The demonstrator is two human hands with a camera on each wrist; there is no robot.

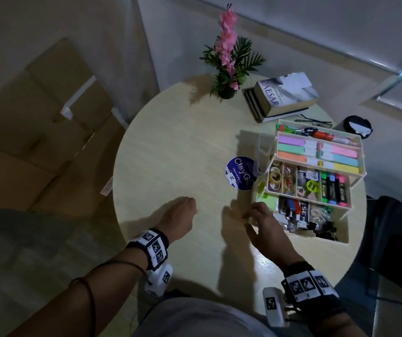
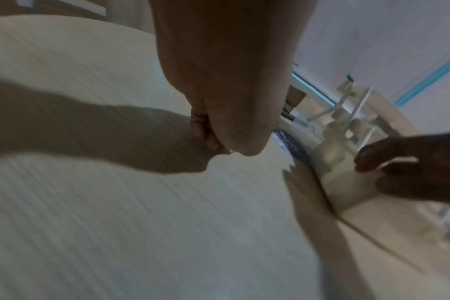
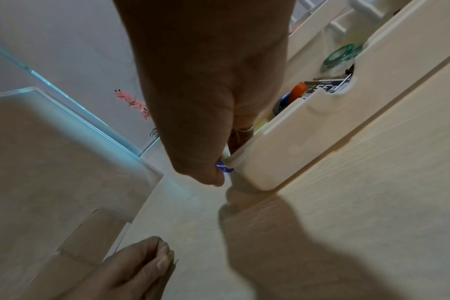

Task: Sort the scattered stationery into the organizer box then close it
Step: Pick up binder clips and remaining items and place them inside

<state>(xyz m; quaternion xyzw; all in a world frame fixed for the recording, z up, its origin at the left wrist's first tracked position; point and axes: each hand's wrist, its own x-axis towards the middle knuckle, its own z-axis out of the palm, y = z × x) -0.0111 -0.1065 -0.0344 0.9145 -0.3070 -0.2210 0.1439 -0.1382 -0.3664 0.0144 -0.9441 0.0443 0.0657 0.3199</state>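
The cream organizer box (image 1: 362,154) stands open at the table's right, its tiers fanned out and filled with highlighters, sticky tabs, tape, rubber bands and clips. My right hand (image 1: 256,215) is at its near left corner. In the right wrist view its fingers curl over the rim of the box wall (image 3: 308,132) and the thumb sits outside the corner. My left hand (image 1: 190,205) hovers over the bare tabletop to the left, fingers curled against the thumb. In the right wrist view a small yellowish sliver (image 3: 171,256) shows at my left fingertips; what it is stays unclear.
A round blue sticker (image 1: 240,172) lies just left of the box. A potted pink flower (image 1: 229,64), stacked books (image 1: 285,96) and glasses (image 1: 314,120) sit at the table's far side. Cardboard boxes (image 1: 44,122) stand on the floor at left.
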